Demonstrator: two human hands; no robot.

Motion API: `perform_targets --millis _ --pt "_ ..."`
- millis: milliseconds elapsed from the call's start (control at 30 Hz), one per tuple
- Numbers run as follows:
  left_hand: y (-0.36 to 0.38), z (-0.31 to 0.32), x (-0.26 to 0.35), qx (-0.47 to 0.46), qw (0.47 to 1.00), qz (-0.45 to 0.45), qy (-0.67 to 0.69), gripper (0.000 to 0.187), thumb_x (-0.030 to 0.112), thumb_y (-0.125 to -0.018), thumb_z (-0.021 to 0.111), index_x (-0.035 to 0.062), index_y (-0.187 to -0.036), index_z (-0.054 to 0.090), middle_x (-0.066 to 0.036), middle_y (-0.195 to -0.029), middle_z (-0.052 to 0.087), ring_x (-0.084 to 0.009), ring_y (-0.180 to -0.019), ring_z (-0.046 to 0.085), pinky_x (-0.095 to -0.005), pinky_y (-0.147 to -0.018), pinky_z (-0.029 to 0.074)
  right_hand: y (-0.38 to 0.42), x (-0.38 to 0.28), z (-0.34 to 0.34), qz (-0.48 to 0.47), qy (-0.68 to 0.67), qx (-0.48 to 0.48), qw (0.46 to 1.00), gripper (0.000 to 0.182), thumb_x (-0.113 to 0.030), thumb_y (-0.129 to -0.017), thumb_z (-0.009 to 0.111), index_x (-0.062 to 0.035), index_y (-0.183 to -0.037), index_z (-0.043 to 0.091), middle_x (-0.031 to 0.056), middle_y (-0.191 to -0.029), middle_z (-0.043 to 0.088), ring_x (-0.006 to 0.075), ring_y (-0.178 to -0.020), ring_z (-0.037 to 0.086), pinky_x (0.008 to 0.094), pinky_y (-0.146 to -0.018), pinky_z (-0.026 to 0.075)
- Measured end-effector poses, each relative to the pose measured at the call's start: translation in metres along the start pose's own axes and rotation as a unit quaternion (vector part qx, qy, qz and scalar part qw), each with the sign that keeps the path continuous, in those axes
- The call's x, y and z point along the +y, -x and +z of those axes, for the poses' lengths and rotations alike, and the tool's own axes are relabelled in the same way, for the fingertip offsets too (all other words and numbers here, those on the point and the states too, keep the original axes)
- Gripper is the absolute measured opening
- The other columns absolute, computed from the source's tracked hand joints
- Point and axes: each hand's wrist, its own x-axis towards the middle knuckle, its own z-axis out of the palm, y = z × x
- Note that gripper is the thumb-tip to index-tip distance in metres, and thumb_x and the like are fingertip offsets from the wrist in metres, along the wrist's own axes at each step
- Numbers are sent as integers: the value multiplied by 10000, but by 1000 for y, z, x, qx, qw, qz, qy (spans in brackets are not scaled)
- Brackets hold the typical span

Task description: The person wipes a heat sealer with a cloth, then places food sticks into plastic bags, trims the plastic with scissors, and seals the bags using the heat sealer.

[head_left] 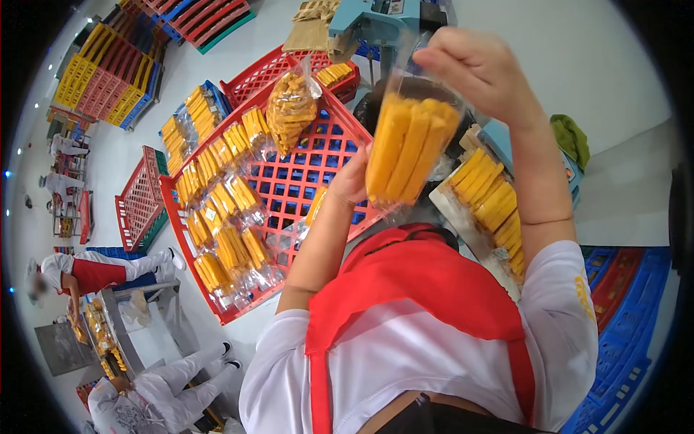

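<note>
Upright before my chest is a clear plastic bag of yellow sticks [408, 148], which look like breadsticks. My right hand [481, 72] is closed, pinching the bag's gathered top. My left hand [352, 177] is wrapped round the bag's lower left side, its fingers partly hidden behind it. To the left, a red crate [289, 192] bears rows of packed stick bags [224, 206]. A larger bag of small yellow pieces [290, 108] stands at the crate's far end. Close to my right arm, a pale tray [459, 206] holds loose yellow sticks [488, 192].
A blue-green machine [376, 22] stands beyond my hands. Green cloth [570, 135] lies at the right. Stacked coloured crates [116, 72] rise at the upper left, and blue crates [622, 340] at the lower right. Two co-workers [94, 275] are at a table on the left.
</note>
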Motion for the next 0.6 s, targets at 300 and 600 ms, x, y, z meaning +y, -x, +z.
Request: perform_targets --millis 300,600 --pt "43 -42 -3 227 961 25 -154 542 395 -875 380 89 -1303 254 -81 -1179 446 -183 -1073 424 -315 -882 349 61 70 73 -114 261 -16 958 225 -196 -777 557 -72 -594 518 73 -525 464 252 -495 466 341 -499 360" --pt "-17 37 -19 203 549 200 -785 1052 282 -570 752 -12 -1314 69 -237 -1199 355 -317 -1091 399 -373 -904 317 33 34 73 60 102 27 993 342 -259 -809 521 -27 -569 448 123 -530 429 301 -507 442 359 -456 350"
